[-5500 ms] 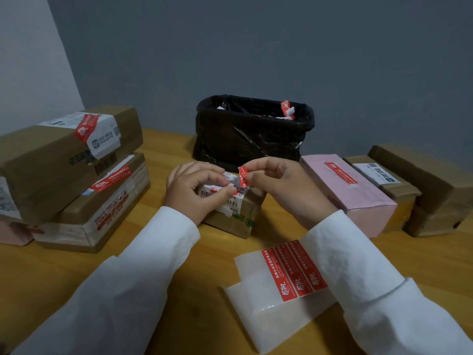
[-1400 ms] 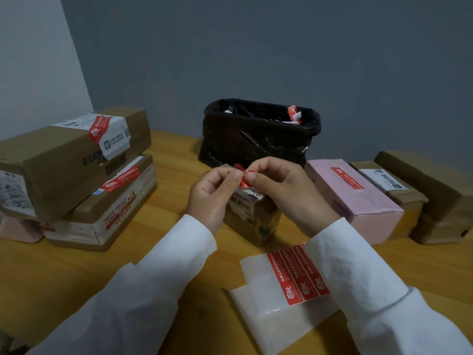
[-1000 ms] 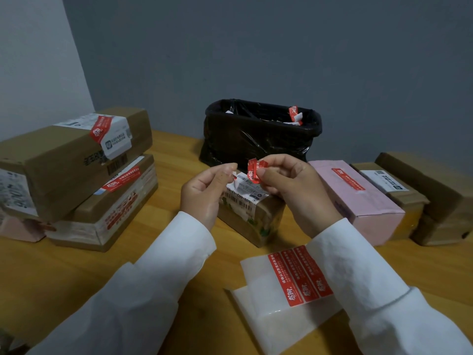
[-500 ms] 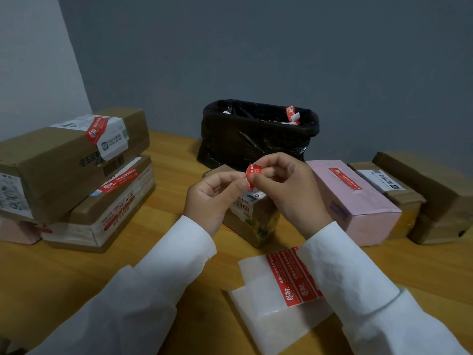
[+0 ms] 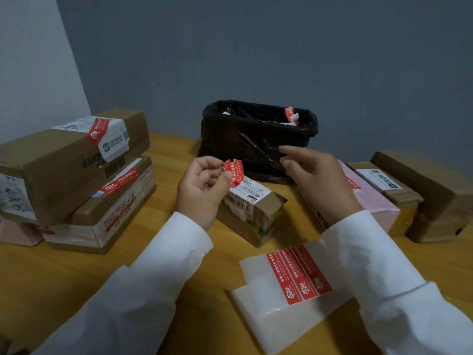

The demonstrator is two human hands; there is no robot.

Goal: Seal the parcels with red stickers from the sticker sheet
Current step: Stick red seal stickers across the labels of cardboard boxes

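Left hand (image 5: pixel 202 185) pinches a crumpled red sticker (image 5: pixel 233 171) between thumb and fingertips, held up just above the small brown parcel (image 5: pixel 252 213) at table centre. Sticker looks creased, possibly folded on itself; can't tell if the adhesive side is still usable.

Right hand (image 5: pixel 314 175) is free, fingers loosely spread, nothing in it, hovering right of the sticker in front of the black bin (image 5: pixel 258 139). Probably apart so the left can present the sticker edge for a cleaner regrip, or so it can go to the bin; the bin already holds red and white scraps, so it serves as the discard spot.

Sticker sheet (image 5: pixel 297 275) lies near, right of centre on the table (image 5: pixel 64 283), partly under the right sleeve, with three red strips left on it. Kept close for a quick peel.

Stack on the left: large brown box (image 5: pixel 64 160) and the flatter box (image 5: pixel 107 208) beneath both carry red seals, so likely the done pile. The pink parcel (image 5: pixel 371 203) on the right also shows one. The brown boxes (image 5: pixel 409 193) far right show none that I can see, likely pending.

Centre parcel's label faces up, no seal visible on it: judged as the current job.

Risk: sticker bonding to itself.
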